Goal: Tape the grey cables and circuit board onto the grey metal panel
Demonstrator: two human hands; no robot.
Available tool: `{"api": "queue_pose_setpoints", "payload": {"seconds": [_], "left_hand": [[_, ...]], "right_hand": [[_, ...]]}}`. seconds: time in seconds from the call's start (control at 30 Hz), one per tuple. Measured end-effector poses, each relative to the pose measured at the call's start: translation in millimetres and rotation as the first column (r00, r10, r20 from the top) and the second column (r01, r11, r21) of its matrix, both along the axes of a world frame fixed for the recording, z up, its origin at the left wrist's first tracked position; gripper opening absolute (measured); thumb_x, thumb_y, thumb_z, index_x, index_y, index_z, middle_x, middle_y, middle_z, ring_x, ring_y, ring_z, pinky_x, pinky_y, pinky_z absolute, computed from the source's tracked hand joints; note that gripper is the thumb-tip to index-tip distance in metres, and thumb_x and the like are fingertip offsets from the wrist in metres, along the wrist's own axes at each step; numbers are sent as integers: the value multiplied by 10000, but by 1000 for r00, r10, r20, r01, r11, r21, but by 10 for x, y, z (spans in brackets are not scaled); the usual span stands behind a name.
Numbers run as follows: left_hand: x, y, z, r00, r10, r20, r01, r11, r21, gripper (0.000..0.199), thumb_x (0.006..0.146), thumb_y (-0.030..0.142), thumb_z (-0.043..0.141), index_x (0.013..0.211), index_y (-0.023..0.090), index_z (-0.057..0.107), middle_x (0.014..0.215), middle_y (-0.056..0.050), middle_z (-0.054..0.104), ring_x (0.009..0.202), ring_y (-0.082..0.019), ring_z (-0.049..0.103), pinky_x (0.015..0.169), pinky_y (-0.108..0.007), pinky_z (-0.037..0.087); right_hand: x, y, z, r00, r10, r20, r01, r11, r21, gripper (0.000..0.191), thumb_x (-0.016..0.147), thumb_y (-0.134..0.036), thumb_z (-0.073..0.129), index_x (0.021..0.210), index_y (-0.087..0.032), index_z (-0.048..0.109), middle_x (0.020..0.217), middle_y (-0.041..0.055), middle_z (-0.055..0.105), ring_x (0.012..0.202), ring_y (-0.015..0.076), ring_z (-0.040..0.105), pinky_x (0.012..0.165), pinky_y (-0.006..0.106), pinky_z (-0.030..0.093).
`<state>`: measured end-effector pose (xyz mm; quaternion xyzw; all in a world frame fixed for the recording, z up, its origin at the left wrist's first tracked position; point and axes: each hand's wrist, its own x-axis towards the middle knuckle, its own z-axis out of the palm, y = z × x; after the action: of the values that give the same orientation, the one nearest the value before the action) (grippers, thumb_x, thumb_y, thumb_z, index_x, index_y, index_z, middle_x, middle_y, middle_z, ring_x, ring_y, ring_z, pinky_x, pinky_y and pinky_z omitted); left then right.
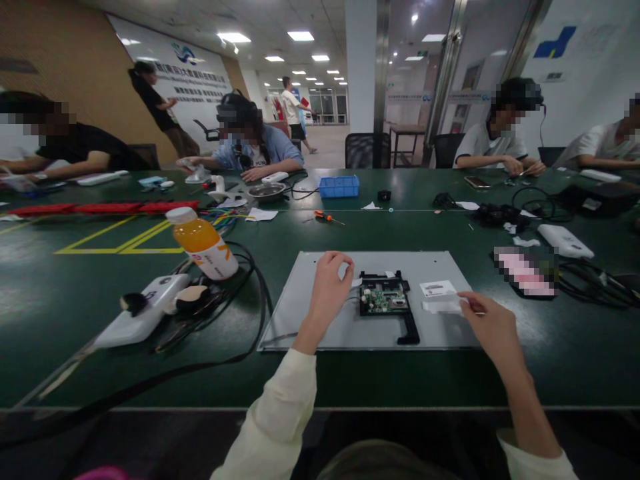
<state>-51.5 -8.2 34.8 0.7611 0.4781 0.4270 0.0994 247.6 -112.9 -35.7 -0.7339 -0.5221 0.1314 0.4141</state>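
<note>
A grey-white board (305, 300) lies flat on the green table before me. On it rests a black plastic frame (411, 327) carrying a green circuit board (383, 300). My left hand (327, 287) is raised left of the frame, thumb and forefinger curled together in a pinch; what is between them, if anything, is too small to make out. My right hand (493, 327) pinches the right end of a white paper strip (443, 306) over the board. Just behind the strip is a white printed label (437, 288).
Left of the board stand an orange juice bottle (203, 243), black cables (263, 293) and a white power bank (145, 313). Beyond it lie an orange screwdriver (327, 217) and a blue basket (339, 187). At right is a pink phone (525, 272). Other people sit across the table.
</note>
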Motion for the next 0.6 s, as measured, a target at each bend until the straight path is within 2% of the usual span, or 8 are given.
{"api": "queue_pose_setpoints", "payload": {"seconds": [0.13, 0.27, 0.37, 0.43, 0.6], "left_hand": [[96, -312, 94, 1000, -28, 9, 28, 999, 41, 138, 860, 97, 506, 893, 186, 607, 989, -43, 590, 1007, -199, 562, 935, -367, 434], [234, -711, 44, 997, -13, 73, 11, 1000, 21, 158, 893, 127, 496, 988, 186, 607, 1076, -65, 591, 1068, -204, 561, 971, -377, 438], [367, -997, -97, 999, -8, 31, 8, 1000, 10, 235, 920, 140, 466, 1123, 185, 578, 1174, -85, 579, 1131, -204, 547, 1006, -383, 438], [471, -1153, -214, 999, -7, -51, 9, 999, 34, 296, 930, 149, 455, 1212, 177, 539, 1253, -102, 561, 1200, -216, 517, 1041, -404, 422], [745, -1377, -477, 945, -91, -313, 105, 994, 30, 401, 953, 169, 411, 1351, 147, 455, 1394, -102, 514, 1346, -228, 414, 1108, -427, 378]], "right_hand": [[-83, -16, 80, 945, 57, -323, -36, 997, 70, 378, 808, -446, 595, 1053, -177, 699, 951, 78, 714, 772, 203, 664, 767, 360, 529], [-250, -6, 91, 855, 142, -499, -101, 989, 109, 382, 762, -459, 667, 1005, -168, 706, 962, 72, 714, 740, 176, 650, 731, 333, 547], [-369, -7, 48, 826, 197, -529, -159, 980, 116, 378, 764, -469, 668, 990, -168, 712, 945, 67, 717, 742, 172, 648, 718, 320, 552], [-424, -17, 8, 827, 224, -515, -202, 974, 98, 379, 769, -472, 662, 987, -166, 716, 925, 69, 721, 752, 182, 655, 715, 323, 552], [-506, -60, -36, 883, 260, -391, -254, 965, 66, 348, 812, -458, 605, 976, -171, 714, 885, 68, 719, 752, 199, 661, 710, 327, 540]]}}
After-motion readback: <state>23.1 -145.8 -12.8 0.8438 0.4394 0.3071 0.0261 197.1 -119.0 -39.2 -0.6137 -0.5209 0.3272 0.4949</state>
